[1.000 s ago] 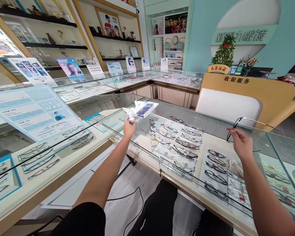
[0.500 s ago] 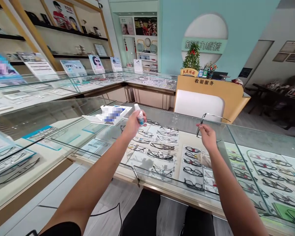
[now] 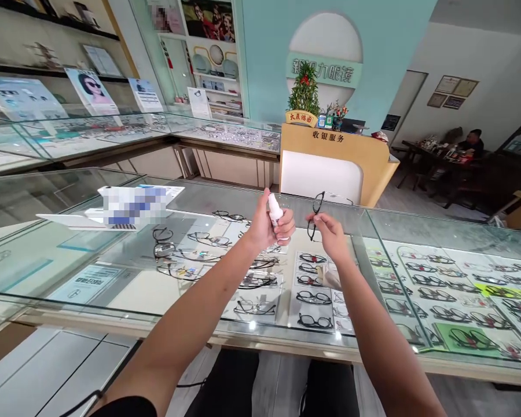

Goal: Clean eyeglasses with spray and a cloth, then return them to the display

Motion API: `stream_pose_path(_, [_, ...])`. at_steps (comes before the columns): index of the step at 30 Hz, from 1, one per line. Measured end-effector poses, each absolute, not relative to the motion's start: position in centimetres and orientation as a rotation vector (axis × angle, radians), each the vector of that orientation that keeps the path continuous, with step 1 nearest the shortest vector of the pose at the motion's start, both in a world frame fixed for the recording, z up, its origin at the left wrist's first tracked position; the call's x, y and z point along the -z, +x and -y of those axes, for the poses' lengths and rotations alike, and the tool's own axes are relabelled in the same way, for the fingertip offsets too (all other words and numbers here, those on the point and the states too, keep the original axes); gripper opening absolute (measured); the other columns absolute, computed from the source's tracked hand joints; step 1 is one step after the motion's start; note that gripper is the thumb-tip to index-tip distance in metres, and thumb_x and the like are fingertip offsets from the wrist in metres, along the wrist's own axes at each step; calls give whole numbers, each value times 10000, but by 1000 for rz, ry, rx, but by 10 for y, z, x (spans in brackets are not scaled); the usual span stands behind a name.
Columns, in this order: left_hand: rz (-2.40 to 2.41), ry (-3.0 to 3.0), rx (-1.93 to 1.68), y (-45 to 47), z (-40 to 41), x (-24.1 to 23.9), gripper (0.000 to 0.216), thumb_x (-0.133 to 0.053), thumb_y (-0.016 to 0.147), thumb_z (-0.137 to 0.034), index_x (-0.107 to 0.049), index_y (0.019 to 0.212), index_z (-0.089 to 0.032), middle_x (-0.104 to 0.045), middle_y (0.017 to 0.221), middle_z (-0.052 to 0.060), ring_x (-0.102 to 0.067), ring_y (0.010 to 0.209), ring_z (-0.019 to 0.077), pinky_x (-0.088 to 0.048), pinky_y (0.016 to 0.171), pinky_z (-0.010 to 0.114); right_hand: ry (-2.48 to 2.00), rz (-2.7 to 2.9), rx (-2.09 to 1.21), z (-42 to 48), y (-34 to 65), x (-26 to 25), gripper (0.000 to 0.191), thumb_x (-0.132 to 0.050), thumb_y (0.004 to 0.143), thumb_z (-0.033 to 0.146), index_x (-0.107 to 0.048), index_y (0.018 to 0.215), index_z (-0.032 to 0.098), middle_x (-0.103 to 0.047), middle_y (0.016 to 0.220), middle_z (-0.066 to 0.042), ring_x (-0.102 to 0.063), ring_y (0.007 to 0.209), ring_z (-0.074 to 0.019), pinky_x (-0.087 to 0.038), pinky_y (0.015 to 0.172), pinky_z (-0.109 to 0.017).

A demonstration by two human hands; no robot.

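My left hand [image 3: 264, 227] is closed around a small white spray bottle [image 3: 274, 209], its thumb up beside the bottle's top. Just to the right, my right hand [image 3: 330, 234] pinches a pair of dark-framed eyeglasses [image 3: 318, 204] by the middle of the frame. The glasses are held on edge, one lens above the other, with a temple stretching away to the right. The bottle's top faces toward the glasses, with a gap between them. Both hands are above a glass display case [image 3: 156, 307].
Several eyeglasses [image 3: 315, 320] lie in rows in the case. At the left, a white folded card stand [image 3: 87, 217] rests on the glass. A wooden cashier counter [image 3: 336, 147] with a plant [image 3: 304, 90] stands beyond. Far right, a person [image 3: 474, 142] sits at a dark table.
My left hand has brought the bottle rightward, much closer to the glasses, and its thumb has lifted to the top. The view has turned to the right.
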State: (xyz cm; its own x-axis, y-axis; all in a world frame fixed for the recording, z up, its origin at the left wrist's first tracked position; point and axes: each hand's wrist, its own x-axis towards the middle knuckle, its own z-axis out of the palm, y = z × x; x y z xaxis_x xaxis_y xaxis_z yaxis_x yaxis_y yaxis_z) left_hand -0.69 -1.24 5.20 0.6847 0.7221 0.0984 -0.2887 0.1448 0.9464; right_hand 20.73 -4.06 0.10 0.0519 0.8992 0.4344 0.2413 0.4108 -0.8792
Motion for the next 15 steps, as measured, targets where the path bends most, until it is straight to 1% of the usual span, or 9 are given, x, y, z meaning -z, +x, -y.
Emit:
stream_pose_path(4, [-419,1241,-721,-6,8,-36,944,-304,660,-1192,-439,507,-270,-228,455,-16,-291,414,143,-269,379,323,-982,1463,-892,47,202,-8,448,-662,981,681,-775,932,250,-805,1107,-67,-683,1064,-266,-543,1023,-424])
stream_pose_path(9, [-564,1347,-962,0,4,-21,898,-499,766,-1086,-588,545,-220,-407,497,31,-424,463,146,-393,453,324,-901,1470,-1091,54,194,-9,398,-685,998,633,-791,972,251,-806,1124,-66,-704,1058,-259,-556,1035,-421])
stream_pose_path(12, [-702,1379,-1052,2,2,-13,882,-510,815,-1052,-587,549,-214,-455,507,41,-467,463,148,-412,463,320,-874,1494,-1174,55,191,-7,403,-684,999,641,-794,977,254,-808,1175,-67,-724,1095,-273,-569,1058,-440])
stream_pose_path(15, [-799,1396,-1092,2,-1,-7,873,-510,837,-1043,-592,580,-212,-506,522,52,-501,473,161,-408,466,321,-833,1495,-1234,56,187,-6,397,-706,995,638,-806,969,255,-813,1158,-63,-744,1108,-281,-576,1061,-448])
